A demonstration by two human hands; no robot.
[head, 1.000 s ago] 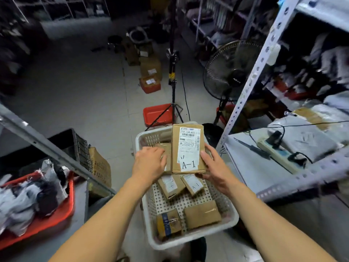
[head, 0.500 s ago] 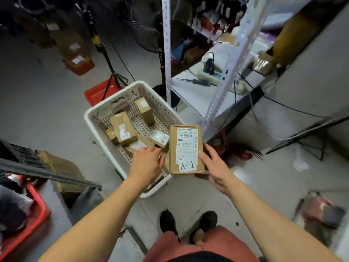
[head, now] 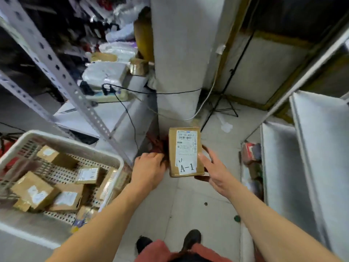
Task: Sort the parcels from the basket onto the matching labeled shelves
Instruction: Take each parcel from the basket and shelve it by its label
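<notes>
The box (head: 186, 151) is brown cardboard with a white label that says A-1. It is held up in the air over the floor, with the label facing up, likely so the person can read which shelf it belongs on. The right hand (head: 215, 170) holds the box along its right side, with the fingers lying up that edge. The left hand (head: 148, 172) is just to the left of the box with its fingers curled. I cannot tell if it touches the box. The white basket (head: 75, 142) sits off to the left, well apart from the box, with more boxes (head: 66, 199) left inside. Metal shelves (head: 283, 167) stand on the right.
</notes>
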